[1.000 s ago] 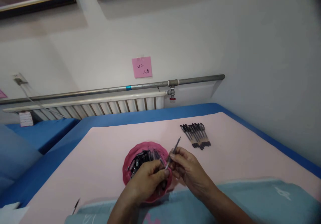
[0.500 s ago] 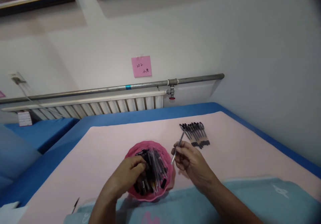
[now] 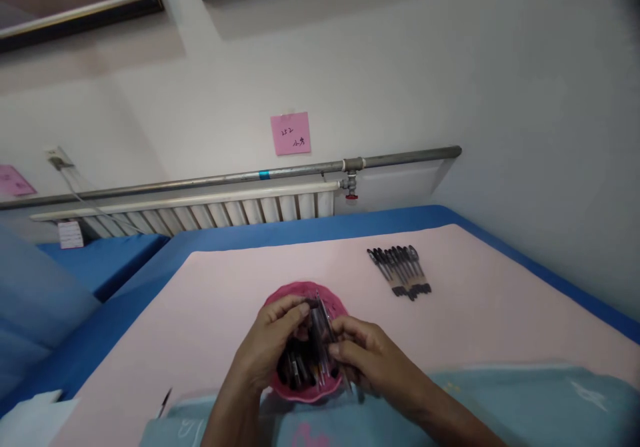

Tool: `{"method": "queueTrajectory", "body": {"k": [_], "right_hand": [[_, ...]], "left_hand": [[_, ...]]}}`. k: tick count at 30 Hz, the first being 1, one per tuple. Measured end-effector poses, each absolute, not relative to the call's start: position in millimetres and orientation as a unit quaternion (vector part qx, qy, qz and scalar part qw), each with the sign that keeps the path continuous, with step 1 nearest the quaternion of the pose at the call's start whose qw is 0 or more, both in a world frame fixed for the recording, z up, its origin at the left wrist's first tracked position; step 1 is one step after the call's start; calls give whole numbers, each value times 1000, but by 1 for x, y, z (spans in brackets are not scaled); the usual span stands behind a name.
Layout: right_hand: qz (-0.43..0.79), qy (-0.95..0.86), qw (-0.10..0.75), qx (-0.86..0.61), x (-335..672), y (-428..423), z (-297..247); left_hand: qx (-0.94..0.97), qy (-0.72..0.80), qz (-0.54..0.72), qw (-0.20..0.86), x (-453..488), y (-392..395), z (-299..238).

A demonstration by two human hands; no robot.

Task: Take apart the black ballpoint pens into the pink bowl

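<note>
A pink scalloped basket (image 3: 337,298) full of pens and black pen parts stands close in front of me. Over its left side, my left hand (image 3: 270,340) pinches a small black piece, apparently a pen cap (image 3: 311,303). My right hand (image 3: 373,357) is at the basket's right rim, its thumb and fingers closed on a clear-barrelled pen (image 3: 325,317) that slants up toward the left fingertips. Whether cap and pen touch is too blurred to tell. Farther right, several black-capped pens (image 3: 400,270) lie side by side in a fanned row.
A pink sheet (image 3: 225,313) covers the blue table (image 3: 300,228). One loose pen (image 3: 164,401) lies at the front left beside white material (image 3: 35,417). Teal cloth (image 3: 500,400) runs along the near edge. A radiator (image 3: 240,210) and pipe (image 3: 210,183) line the wall.
My right hand has moved left and down to the basket's rim with the pen. My left hand has come up out of the pens, now holding the small black piece.
</note>
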State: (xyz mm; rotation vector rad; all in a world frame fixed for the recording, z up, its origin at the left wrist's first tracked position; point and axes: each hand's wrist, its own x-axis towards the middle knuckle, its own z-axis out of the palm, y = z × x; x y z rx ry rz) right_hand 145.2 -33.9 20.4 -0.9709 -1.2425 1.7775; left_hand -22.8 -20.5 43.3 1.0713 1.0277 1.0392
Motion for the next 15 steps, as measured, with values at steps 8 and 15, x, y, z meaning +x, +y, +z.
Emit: {"method": "queueTrajectory", "body": {"k": [8, 15], "right_hand": [[672, -532, 352, -377, 143, -37, 20], [651, -570, 324, -382, 143, -38, 22]], "left_hand": [[377, 443, 502, 640, -15, -19, 37], [377, 435, 516, 634, -11, -17, 35]]}}
